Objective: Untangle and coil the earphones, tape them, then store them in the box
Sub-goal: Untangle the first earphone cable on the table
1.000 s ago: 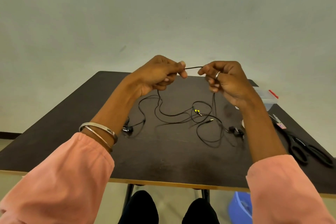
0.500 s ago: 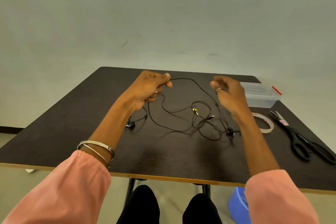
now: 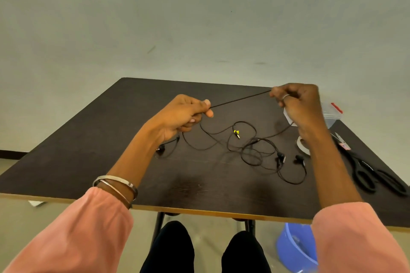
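Black earphones (image 3: 248, 148) cable stretched taut, pinched between left hand (image 3: 184, 115) and right hand (image 3: 297, 104) fingers; no readable writing.

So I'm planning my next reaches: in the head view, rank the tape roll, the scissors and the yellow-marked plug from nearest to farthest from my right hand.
1. Tape roll: just below the right hand, partly hidden behind the wrist.
2. Yellow-marked plug: to the hand's left, mid-table among the cable loops.
3. Scissors: right edge of the table, closer to you.
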Available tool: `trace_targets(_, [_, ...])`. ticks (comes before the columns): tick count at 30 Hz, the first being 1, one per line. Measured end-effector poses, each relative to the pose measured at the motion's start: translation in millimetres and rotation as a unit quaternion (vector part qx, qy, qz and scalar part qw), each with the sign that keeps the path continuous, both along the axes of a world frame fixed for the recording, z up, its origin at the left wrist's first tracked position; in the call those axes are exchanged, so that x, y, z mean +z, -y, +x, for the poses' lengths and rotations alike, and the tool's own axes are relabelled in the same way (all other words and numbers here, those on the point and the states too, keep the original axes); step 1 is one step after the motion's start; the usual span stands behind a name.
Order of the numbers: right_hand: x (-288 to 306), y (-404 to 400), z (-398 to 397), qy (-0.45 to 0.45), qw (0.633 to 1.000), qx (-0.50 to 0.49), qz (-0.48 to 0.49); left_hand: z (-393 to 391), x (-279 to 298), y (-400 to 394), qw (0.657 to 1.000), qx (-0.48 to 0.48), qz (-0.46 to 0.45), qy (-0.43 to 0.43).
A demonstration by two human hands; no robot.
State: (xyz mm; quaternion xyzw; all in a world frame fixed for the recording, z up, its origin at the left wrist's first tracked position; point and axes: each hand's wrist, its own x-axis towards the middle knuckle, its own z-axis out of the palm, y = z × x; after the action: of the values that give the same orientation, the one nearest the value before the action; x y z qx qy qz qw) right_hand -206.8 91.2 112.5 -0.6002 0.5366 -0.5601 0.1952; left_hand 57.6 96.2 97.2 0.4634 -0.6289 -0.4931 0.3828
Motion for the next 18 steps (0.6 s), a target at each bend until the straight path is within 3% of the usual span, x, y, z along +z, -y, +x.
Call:
trace_targets(3, [4, -3, -23, -0.021, 0.992, -0.115, -0.044, 4, -7, 1, 1.0, 0.012, 0.002, -0.006])
trace_targets(5, [3, -3, -30, -0.062, 0.989, -0.131, -0.02, 4, -11, 1, 1.0, 0.018, 0.007, -0.018])
trace_targets(8, [-9, 0, -35, -0.103, 0.984, -0.087, 0.12, 1, -17, 0, 0.999, 0.022, 0.012, -0.028])
trace_targets(12, [-28, 5, -35, -0.24, 0.896, -0.092, 0.363, 2, -21, -2, 1.0, 0.004, 0.019, -0.019])
trace_targets(15, [-37, 18, -18, -0.348, 0.884, -0.029, 0.312, 4, -21, -2, 1.0, -0.021, 0.022, -0.002])
trace_targets(18, [-40, 25, 7, -0.357, 0.9, 0.129, 0.215, 4, -22, -3, 0.999, -0.034, 0.022, 0.003])
